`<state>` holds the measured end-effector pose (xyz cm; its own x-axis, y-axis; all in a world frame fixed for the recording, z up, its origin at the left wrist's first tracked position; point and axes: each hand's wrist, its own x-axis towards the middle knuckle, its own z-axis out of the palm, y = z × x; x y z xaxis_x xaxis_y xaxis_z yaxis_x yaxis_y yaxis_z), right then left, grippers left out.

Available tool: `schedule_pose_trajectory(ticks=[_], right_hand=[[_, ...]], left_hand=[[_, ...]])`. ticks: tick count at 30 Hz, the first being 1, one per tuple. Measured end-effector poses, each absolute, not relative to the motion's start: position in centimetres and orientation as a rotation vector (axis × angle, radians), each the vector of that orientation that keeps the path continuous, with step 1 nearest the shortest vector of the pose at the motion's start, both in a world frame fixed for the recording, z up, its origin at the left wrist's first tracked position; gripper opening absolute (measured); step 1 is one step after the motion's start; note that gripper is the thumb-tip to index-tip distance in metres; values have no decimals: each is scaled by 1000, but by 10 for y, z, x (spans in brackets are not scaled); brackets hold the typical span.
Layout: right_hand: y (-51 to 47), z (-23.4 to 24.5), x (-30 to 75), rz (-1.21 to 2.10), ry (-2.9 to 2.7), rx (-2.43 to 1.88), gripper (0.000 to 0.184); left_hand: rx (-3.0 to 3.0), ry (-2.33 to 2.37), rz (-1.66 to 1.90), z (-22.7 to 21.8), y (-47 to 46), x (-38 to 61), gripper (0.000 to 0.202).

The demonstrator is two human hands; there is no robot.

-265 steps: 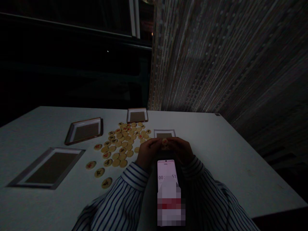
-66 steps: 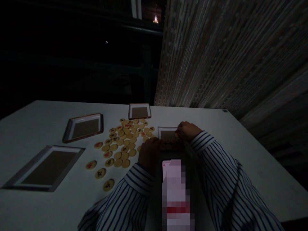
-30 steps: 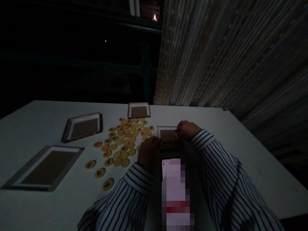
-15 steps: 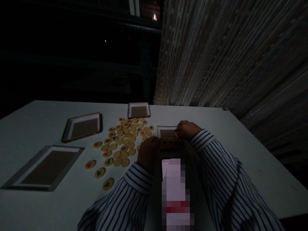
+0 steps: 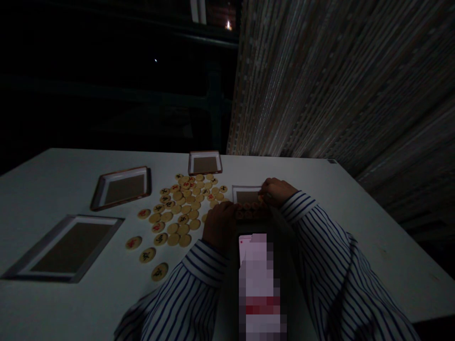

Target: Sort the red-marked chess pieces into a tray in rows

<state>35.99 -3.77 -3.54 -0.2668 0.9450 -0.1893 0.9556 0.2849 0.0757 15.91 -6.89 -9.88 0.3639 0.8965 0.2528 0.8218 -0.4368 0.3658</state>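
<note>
Phone (image 5: 256, 284) lay lit nearest the body, much of its screen masked by blocks, between two striped sleeves (image 5: 177, 293). Past it, the left hand (image 5: 219, 223) bent its fingers down beside two rows of discs (image 5: 248, 210), which sat at the near side of a small tray (image 5: 247, 196). The right hand (image 5: 279, 189) bunched its fingertips over the rows' right end, close by one disc (image 5: 260, 198); whether either hand pinched anything was too dark to tell. A sideways push from either hand could probably have skewed the rows, and poor light made a misread character likely. Left of the hands spread loose discs (image 5: 185, 208), some overlapping; a careless left sleeve could have swept the nearest one (image 5: 159, 272) away. Three more trays (image 5: 124, 189) stood around them, and a strip curtain (image 5: 302, 85) hung beyond.
</note>
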Motion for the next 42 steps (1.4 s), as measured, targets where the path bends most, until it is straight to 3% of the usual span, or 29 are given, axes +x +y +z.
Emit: schedule_pose_trajectory(ticks=[14, 22, 30, 42], right_hand=[[-45, -20, 364, 59, 2465, 1850, 32], [-62, 0, 353, 187, 2632, 1950, 33], [-83, 11, 360, 272, 2811, 2088, 32], [-89, 2, 359, 192, 2897, 2048, 30]], left_hand=[[2379, 1528, 707, -94, -68, 155, 26], [2241, 1565, 1025, -86, -67, 151, 29], [1959, 1547, 1202, -66, -68, 128, 31], [1924, 1563, 1152, -9, -64, 74, 37]])
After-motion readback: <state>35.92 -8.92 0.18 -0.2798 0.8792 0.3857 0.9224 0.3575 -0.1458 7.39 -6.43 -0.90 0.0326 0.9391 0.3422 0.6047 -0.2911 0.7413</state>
